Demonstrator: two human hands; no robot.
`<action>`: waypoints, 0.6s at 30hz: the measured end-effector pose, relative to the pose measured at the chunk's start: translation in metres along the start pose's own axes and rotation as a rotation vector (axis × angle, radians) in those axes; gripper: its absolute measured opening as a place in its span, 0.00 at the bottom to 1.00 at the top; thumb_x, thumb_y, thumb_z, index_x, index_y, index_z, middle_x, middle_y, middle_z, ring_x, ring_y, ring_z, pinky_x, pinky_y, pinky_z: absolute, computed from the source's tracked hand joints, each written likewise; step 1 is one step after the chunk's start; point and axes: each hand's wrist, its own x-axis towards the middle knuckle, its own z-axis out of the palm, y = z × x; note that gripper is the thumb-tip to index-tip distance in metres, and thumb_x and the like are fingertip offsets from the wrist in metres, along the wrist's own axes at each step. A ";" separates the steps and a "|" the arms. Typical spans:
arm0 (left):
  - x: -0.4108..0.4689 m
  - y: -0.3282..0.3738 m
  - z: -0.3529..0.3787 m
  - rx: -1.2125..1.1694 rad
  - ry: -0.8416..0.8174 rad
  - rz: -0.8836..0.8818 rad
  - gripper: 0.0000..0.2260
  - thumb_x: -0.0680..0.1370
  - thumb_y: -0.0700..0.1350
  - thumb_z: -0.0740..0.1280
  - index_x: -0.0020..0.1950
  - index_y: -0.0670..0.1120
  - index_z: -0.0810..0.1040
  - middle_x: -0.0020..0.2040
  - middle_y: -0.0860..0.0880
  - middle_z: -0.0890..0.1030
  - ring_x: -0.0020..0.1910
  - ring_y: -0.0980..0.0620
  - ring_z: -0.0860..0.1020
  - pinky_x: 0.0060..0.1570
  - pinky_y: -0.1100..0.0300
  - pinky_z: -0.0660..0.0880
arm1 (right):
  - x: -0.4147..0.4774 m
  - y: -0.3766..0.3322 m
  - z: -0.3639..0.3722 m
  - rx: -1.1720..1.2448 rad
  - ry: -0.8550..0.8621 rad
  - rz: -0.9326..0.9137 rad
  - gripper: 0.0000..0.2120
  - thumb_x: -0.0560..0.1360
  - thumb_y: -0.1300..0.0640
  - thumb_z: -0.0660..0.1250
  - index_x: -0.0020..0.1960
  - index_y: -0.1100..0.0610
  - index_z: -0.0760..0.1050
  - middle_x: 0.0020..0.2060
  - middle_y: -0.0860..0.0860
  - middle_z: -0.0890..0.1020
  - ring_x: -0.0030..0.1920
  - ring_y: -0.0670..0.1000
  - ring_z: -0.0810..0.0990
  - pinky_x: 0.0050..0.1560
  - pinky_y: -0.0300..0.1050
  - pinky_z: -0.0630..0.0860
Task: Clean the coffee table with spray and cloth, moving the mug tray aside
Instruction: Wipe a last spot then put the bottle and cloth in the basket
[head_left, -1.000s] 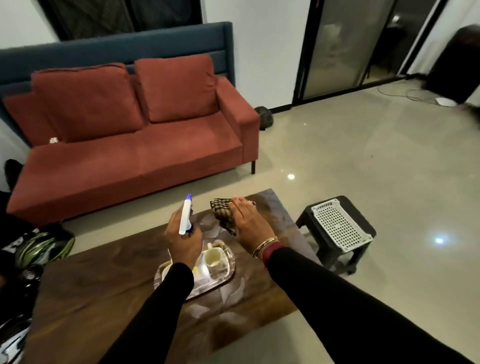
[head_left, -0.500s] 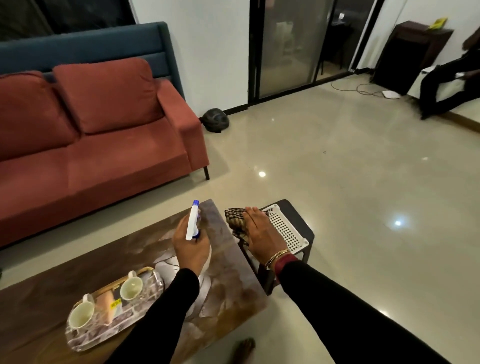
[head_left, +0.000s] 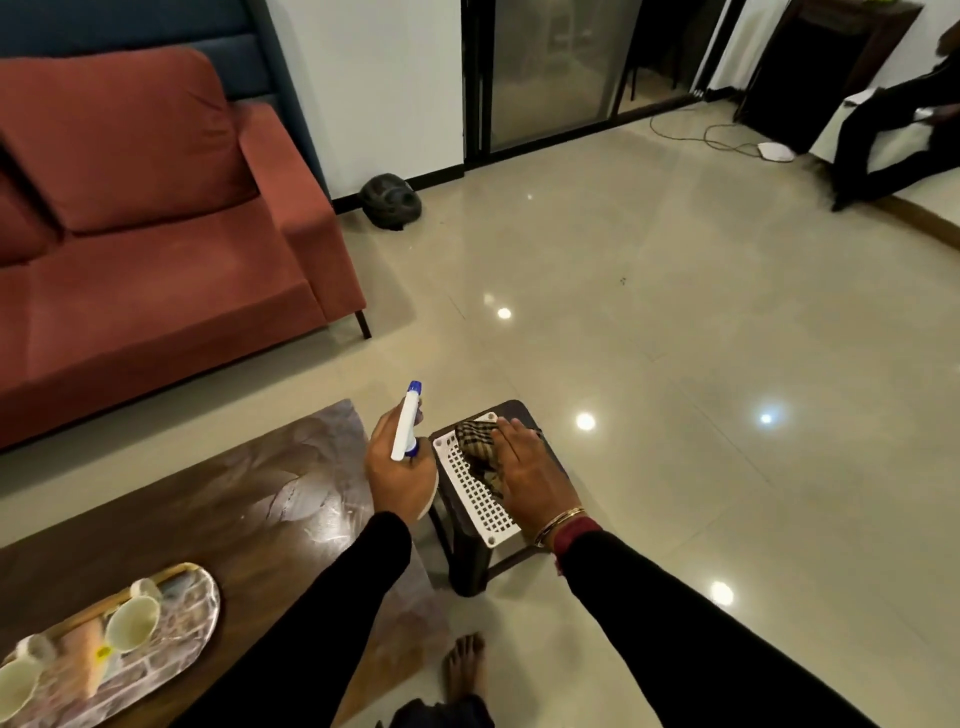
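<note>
Head view: left hand (head_left: 401, 486) grips spray bottle (head_left: 405, 427); right hand (head_left: 525, 474) presses flat on cloth (head_left: 475, 442).

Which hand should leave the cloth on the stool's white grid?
Right, likely: the right hand rests on the cloth atop the white grid; the left hand grips the spray bottle.

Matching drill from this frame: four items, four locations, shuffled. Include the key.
1 spray bottle
2 checked cloth
3 mug tray
4 dark helmet

A on the coffee table
B on the floor by the wall
C in the left hand
D under the right hand, on the stool

Pairs: 1-C, 2-D, 3-A, 4-B
</note>
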 end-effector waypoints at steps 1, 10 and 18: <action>0.002 0.000 0.010 0.004 0.000 -0.017 0.24 0.72 0.23 0.67 0.64 0.41 0.79 0.53 0.49 0.82 0.53 0.63 0.81 0.57 0.71 0.75 | 0.003 0.008 0.001 -0.007 -0.019 0.007 0.34 0.68 0.53 0.81 0.69 0.63 0.76 0.68 0.60 0.79 0.69 0.60 0.78 0.70 0.52 0.62; 0.014 -0.028 0.083 0.110 0.098 -0.142 0.25 0.73 0.25 0.70 0.64 0.46 0.77 0.54 0.57 0.82 0.53 0.71 0.80 0.54 0.78 0.73 | 0.016 0.085 0.070 0.085 -0.216 -0.131 0.35 0.65 0.46 0.83 0.67 0.59 0.79 0.64 0.56 0.82 0.64 0.56 0.82 0.66 0.49 0.67; 0.022 -0.087 0.144 0.151 0.209 -0.191 0.27 0.74 0.26 0.71 0.62 0.53 0.75 0.55 0.59 0.81 0.52 0.74 0.78 0.53 0.80 0.71 | 0.056 0.158 0.198 0.104 -0.449 -0.300 0.34 0.69 0.48 0.81 0.68 0.64 0.77 0.66 0.60 0.80 0.66 0.62 0.80 0.67 0.60 0.76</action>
